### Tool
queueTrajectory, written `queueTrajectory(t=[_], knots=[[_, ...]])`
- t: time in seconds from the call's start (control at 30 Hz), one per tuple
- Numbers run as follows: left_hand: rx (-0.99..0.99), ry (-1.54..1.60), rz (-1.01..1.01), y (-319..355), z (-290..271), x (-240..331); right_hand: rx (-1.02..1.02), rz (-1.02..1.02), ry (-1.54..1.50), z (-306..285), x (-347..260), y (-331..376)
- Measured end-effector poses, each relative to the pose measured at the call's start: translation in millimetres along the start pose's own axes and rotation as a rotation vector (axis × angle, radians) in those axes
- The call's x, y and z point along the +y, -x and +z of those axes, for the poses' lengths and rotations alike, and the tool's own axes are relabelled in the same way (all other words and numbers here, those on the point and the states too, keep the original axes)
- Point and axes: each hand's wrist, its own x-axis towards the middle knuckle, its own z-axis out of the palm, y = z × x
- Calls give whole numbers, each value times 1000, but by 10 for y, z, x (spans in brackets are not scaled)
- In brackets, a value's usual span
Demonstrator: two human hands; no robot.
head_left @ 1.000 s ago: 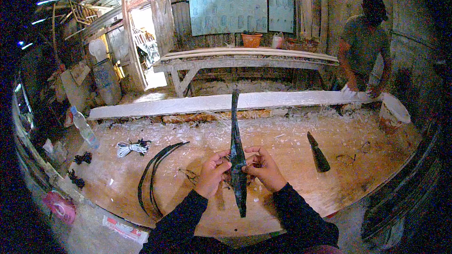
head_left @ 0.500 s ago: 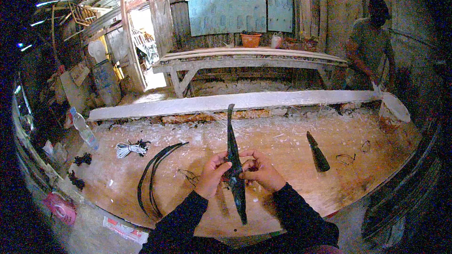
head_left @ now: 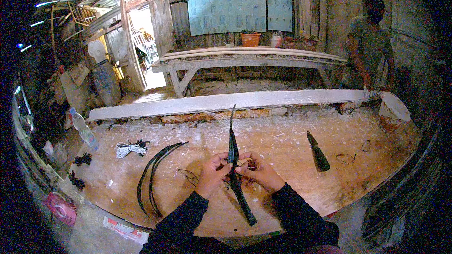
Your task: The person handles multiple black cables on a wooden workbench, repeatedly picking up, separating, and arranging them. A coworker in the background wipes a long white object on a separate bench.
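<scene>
A long black strip, rubber-like [head_left: 239,197], stands lengthwise between my hands above the wooden table. It is narrow at its far tip and pinched in at the middle. My left hand [head_left: 213,176] is closed on that middle part, thumb on top. From the other side my right hand [head_left: 259,173] pinches the same spot with thumb and forefinger; a thin pale line shows at its fingertips, too small to name. Beside my left forearm lie curved black strips [head_left: 149,178]. Some thin dark wire [head_left: 189,176] lies near my left hand.
A short knife with a thick dark handle [head_left: 318,153] lies to the right, near wire loops [head_left: 346,159]. At left are a white cord bundle [head_left: 131,149], black bundles [head_left: 83,159] and a plastic bottle [head_left: 83,129]. A long white beam [head_left: 226,102] crosses behind; a person [head_left: 369,42] stands beyond it.
The black strip has turned on its length, showing a narrower edge, and its near end has swung slightly right. Both hands keep their places on it. The person at the back has shifted their arms.
</scene>
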Motion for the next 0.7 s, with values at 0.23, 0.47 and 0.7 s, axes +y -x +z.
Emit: queueTrajectory(t=[0.23, 0.47, 0.7], knots=[[-99, 12, 71, 28, 43, 35, 69, -132, -78, -7, 53, -39], [-120, 241, -139, 42, 44, 63, 102, -67, -158, -32, 95, -70], [-201, 475, -235, 6, 24, 63, 66, 117, -475, -27, -1, 12]])
